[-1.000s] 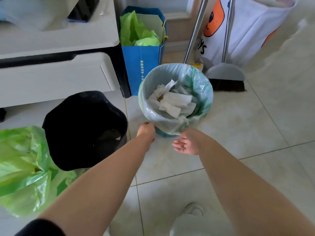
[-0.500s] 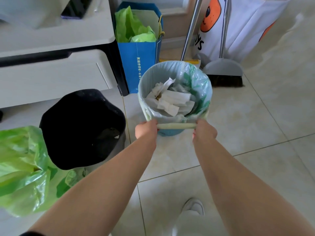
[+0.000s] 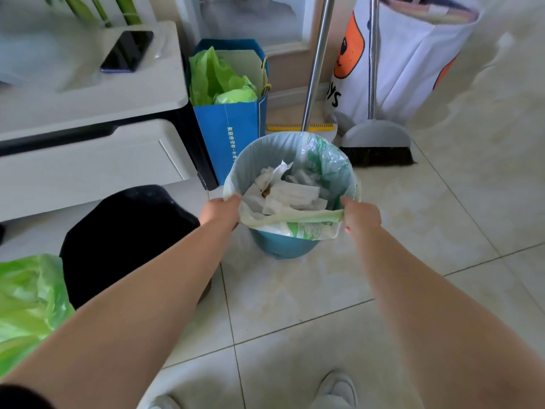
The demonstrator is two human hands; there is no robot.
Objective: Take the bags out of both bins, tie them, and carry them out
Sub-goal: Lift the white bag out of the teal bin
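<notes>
Where both hands reached empty a second ago, the left hand [image 3: 220, 213] and right hand [image 3: 360, 214] now clench the green bag [image 3: 296, 216] rim, peeled off the near edge of the blue bin [image 3: 281, 245]; lifting out looks next.

The blue paper bag [image 3: 233, 134] carries a vertical column of pale Chinese characters, too small to read. The white fabric bag [image 3: 413, 63] shows the black letters "YS".
</notes>
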